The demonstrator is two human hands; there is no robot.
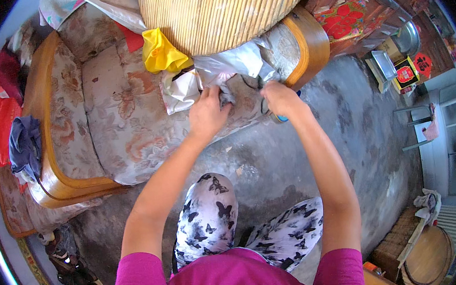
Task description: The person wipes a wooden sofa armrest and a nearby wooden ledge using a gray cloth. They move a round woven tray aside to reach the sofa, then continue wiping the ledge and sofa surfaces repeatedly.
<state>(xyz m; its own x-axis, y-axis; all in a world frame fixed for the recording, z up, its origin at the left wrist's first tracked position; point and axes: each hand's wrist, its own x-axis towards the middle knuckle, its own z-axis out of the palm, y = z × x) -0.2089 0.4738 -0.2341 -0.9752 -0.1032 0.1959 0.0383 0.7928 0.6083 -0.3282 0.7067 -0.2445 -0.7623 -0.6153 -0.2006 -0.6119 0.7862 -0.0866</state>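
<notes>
My left hand (207, 111), fingers curled, grips a crumpled grey cloth (227, 95) at the front of the floral sofa seat (126, 114). To its right my right hand (282, 100) is closed. A thin dark strand shows beside its fingers, but what they hold is mostly hidden. Just beyond both hands lies a shiny whitish plastic bag (231, 61). A white patterned bag (181, 92) rests left of the grey cloth. Behind that sits a bright yellow bag (162, 51). Something small and blue (280, 118) shows under my right hand.
A large round slatted bamboo board (221, 11) covers the far part of the sofa. Curved wooden armrests (309, 44) flank the seat. On the left armrest hangs a blue-grey cloth (24, 147), beside a red bag (1, 128). Boxes (405, 73) stand by the cabinet at right.
</notes>
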